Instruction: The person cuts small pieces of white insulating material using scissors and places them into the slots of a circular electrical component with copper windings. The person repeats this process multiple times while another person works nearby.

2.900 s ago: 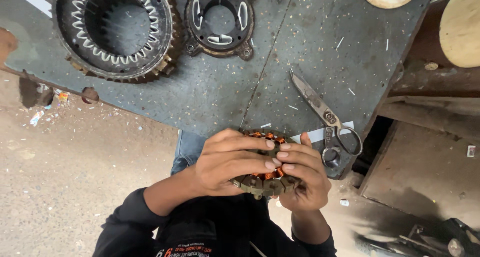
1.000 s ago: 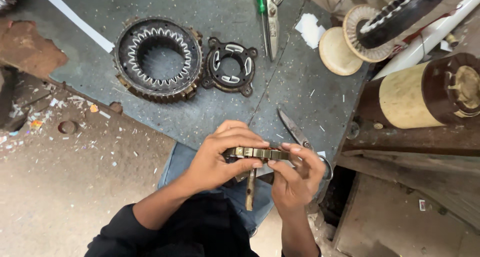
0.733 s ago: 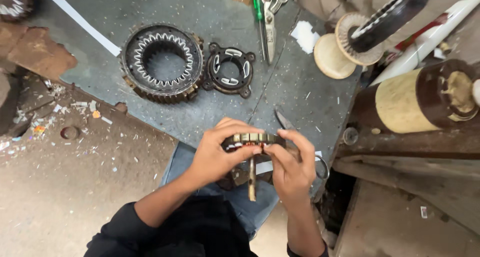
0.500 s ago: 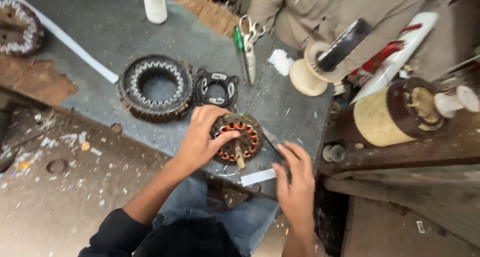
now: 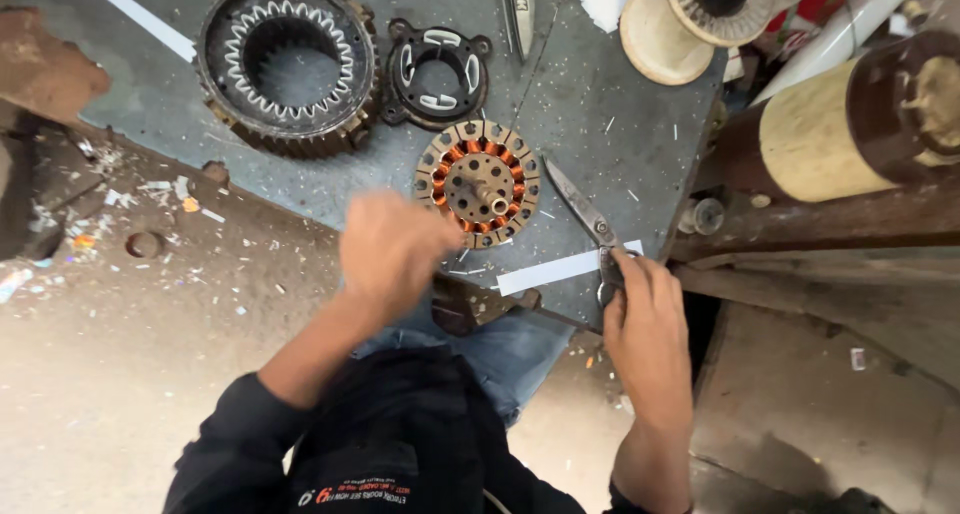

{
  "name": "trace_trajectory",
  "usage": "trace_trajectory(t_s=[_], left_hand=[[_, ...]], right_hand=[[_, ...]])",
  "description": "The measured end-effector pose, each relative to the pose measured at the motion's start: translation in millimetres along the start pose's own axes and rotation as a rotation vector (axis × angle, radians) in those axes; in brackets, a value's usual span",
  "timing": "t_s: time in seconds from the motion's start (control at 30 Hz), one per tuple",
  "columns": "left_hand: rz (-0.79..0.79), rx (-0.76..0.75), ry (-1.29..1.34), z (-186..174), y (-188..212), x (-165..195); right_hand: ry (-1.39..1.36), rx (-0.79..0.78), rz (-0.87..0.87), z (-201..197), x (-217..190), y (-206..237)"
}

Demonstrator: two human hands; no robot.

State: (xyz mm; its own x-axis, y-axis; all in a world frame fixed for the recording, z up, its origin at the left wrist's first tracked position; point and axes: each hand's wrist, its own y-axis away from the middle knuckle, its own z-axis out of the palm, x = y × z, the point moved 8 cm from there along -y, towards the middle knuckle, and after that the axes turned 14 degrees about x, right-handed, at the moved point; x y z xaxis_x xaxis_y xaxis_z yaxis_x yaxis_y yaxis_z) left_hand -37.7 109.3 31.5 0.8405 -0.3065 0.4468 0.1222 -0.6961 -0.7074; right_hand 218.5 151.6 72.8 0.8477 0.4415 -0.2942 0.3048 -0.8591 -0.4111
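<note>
A round motor stator [image 5: 478,179] with copper windings and a centre shaft lies flat on the grey metal table [image 5: 620,154]. My left hand [image 5: 392,246] is blurred, just below and left of it, holding nothing I can make out. My right hand [image 5: 643,319] rests at the table's near right edge, its fingers on the handles of a pair of scissors [image 5: 582,214] whose blades point up-left toward the stator. A white paper strip [image 5: 560,269] lies beside that hand.
A large toothed stator ring [image 5: 287,62] and a black round end plate [image 5: 437,72] sit at the back. Wooden spools [image 5: 665,34], a big tan roll [image 5: 850,124] and a second pair of scissors [image 5: 518,4] lie to the right and back. Dirt floor lies left.
Both hands held the wound stator above my lap earlier. It now lies flat on the table; my left hand has drawn back and my right hand has moved onto the scissors.
</note>
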Motion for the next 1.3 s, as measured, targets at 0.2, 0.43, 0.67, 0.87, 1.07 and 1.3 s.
trace_trajectory(t_s=[0.2,0.43,0.67,0.87,1.07,1.3], left_hand=[[0.615,-0.073,-0.044,-11.3,29.2,65.5],[0.737,-0.032,0.138,4.4,27.1,74.7],[0.620,-0.040,0.368,12.3,24.0,88.6],[-0.068,-0.128,0.764,43.0,6.0,87.8],[-0.726,-0.124,0.731,65.4,15.4,61.7],[-1.245,-0.091,1.337,87.6,29.5,51.1]], right_hand=[[0.047,-0.066,0.001,-5.7,-2.7,-18.1],[-0.039,0.042,0.150,-26.3,18.5,-7.3],[-0.214,0.420,0.478,-47.4,69.9,42.9],[-0.857,0.533,0.606,-23.7,75.3,100.5],[-1.070,0.186,0.650,45.5,59.1,152.6],[-1.248,-0.196,0.638,119.3,21.9,197.1]])
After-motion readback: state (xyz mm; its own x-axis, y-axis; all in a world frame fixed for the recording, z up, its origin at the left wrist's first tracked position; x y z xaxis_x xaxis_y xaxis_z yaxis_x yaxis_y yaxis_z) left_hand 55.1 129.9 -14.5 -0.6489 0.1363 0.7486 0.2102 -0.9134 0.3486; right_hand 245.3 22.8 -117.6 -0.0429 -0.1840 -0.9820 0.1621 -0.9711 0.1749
